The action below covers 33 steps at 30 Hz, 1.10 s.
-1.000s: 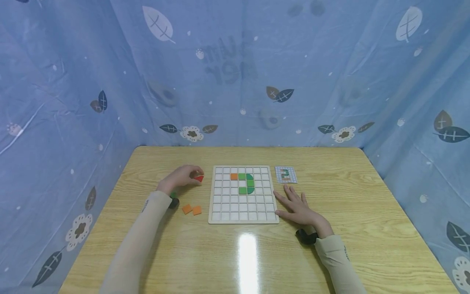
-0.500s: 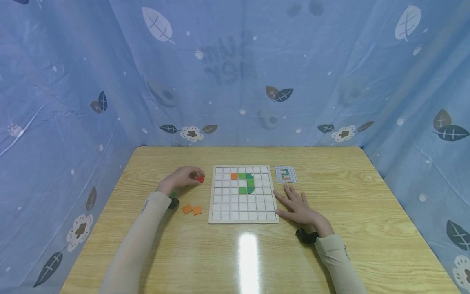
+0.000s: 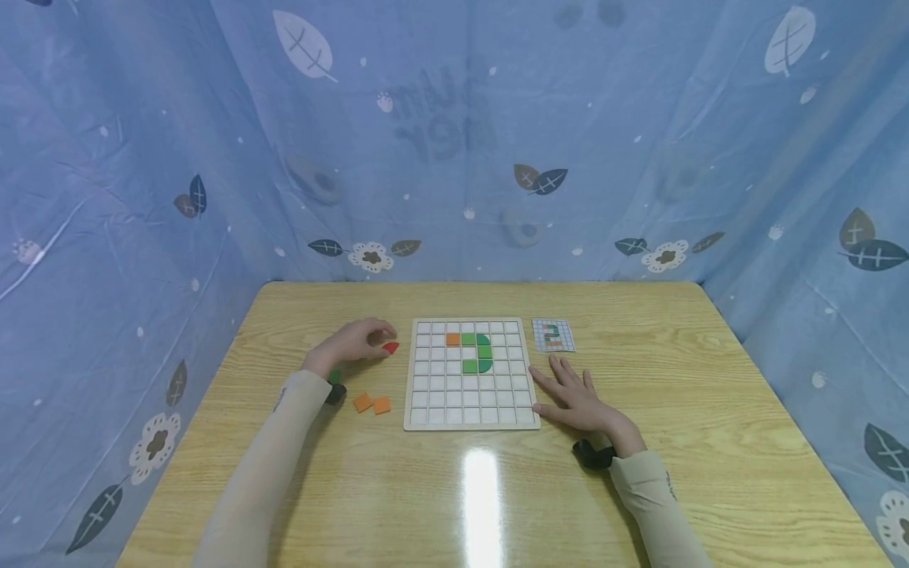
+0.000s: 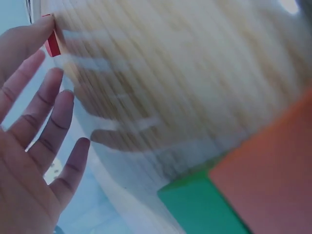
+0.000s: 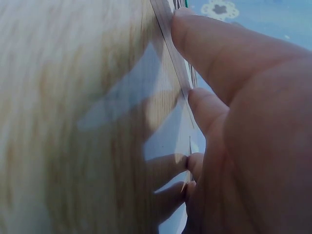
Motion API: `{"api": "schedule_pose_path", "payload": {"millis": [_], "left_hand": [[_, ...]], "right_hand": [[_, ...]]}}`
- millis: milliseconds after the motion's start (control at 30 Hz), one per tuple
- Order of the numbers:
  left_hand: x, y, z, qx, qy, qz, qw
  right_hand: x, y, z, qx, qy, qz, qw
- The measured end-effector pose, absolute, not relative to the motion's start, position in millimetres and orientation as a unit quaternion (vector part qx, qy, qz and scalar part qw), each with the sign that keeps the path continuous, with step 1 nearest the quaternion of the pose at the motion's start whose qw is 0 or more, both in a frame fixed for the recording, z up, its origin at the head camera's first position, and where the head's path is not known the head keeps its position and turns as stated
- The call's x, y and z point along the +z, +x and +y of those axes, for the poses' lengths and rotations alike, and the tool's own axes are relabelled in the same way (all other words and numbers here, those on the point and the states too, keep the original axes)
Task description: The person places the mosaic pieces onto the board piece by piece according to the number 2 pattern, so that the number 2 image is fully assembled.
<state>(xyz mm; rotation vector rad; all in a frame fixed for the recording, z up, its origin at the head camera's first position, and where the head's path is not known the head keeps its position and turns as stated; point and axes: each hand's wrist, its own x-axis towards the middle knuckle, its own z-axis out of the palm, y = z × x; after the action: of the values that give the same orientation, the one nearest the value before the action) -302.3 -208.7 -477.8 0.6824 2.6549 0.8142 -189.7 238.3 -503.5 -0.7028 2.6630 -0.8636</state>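
My left hand is at the left of the table, fingers loosely bent. In the left wrist view its thumb touches a small red tile with a curved edge; the other fingers stand apart from it. Beside that tile lies a white grid board. On the board sit an orange square tile, green square tiles and darker green rounded tiles. My right hand lies spread on the table, thumb and a fingertip touching the board's right edge. Nothing is gripped in it.
Two orange square tiles lie left of the board. A green tile is partly hidden by my left wrist in the head view. Behind my right hand lies a printed pattern card. A blue patterned curtain encloses the table.
The red tile has turned under my left hand and moved slightly right, its visible outline changing. My left fingers shift only a little. My right hand stays put.
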Motion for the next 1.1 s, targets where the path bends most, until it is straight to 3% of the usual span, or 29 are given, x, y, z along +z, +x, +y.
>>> {"api": "schedule_pose_path", "payload": {"millis": [500,1100], "left_hand": [[-482.0,-305.6,-205.0,0.251,0.276,0.918,0.134],[-487.2,-302.5,-211.4,0.282,0.236,0.919,0.142]], "right_hand": [[-502.1,-190.3,237.3,-0.293,-0.238,0.917,0.131],[-502.5,-190.5,238.0,-0.287,-0.238,0.918,0.134]]}}
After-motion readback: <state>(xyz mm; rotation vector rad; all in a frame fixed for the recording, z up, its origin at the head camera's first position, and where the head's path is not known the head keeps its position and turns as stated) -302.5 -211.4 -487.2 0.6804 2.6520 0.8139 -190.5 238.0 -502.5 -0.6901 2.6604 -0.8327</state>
